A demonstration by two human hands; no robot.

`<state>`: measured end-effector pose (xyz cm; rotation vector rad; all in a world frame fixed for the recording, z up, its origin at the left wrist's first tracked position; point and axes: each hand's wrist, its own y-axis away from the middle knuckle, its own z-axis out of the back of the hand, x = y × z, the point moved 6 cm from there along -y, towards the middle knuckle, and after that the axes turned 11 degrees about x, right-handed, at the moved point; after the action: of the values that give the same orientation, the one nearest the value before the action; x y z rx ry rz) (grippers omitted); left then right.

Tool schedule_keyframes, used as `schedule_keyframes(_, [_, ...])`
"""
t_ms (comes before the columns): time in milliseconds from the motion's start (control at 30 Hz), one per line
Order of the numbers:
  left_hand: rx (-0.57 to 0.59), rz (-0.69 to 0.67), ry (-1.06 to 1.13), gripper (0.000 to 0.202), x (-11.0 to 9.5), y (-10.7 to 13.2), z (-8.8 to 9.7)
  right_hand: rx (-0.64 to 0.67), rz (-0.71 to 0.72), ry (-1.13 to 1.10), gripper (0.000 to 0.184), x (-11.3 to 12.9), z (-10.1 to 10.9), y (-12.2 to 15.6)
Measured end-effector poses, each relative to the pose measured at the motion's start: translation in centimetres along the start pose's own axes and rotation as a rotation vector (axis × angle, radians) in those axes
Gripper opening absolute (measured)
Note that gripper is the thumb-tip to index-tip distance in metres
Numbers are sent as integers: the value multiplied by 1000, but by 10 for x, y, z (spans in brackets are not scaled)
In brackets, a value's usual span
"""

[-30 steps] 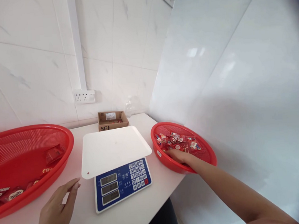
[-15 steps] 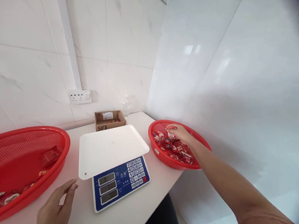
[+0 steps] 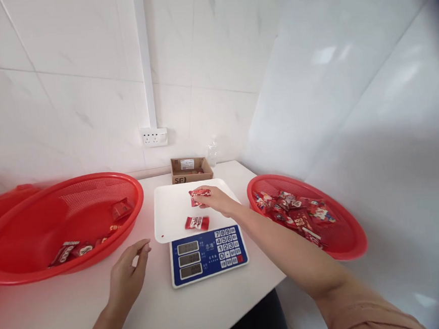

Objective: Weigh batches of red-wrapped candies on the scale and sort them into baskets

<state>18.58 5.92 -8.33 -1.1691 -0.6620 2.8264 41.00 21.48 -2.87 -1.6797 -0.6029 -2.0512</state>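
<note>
My right hand (image 3: 211, 198) grips a small red snack packet (image 3: 200, 196) above the white pan (image 3: 169, 206) of a weighing scale. A second red and white packet (image 3: 197, 223) is at the front part of the pan, just below the hand; whether it rests flat I cannot tell. The scale's blue keypad panel (image 3: 210, 256) faces me, its three displays faint. To the left of the scale, my left hand (image 3: 129, 273) hovers over the table with thumb and fingertips drawn together and nothing visible in them.
At the right stands a red basket (image 3: 357, 242) with several red packets (image 3: 291, 212). A larger red basket (image 3: 138, 191) on the left holds several packets (image 3: 122, 208). Behind the scale are an open cardboard box (image 3: 192, 177) and a clear bottle (image 3: 212, 152), near a wall socket (image 3: 154, 137).
My right hand has moved left from the right basket to over the scale pan, carrying packets. One packet is now at the pan, apart from the hand. The view has turned left.
</note>
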Motion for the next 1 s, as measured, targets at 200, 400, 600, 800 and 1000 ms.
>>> schedule_keyframes(200, [11, -8, 11, 33, -2, 1, -2, -44, 13, 29, 35, -8, 7, -8])
schedule_keyframes(400, [8, -30, -1, 33, -2, 2, -2, -35, -66, 32, 34, -23, 15, -1])
schedule_keyframes(600, [12, -25, -35, 34, -3, 1, -2, -61, -49, -78, 56, -10, 11, 9])
schedule_keyframes(800, [18, 4, -28, 34, -2, -1, -1, -81, 5, 230, 58, 1, 35, 15])
schedule_keyframes(1000, [2, 48, -83, 28, 8, -1, 0, -392, -229, 831, 26, -11, 152, 58])
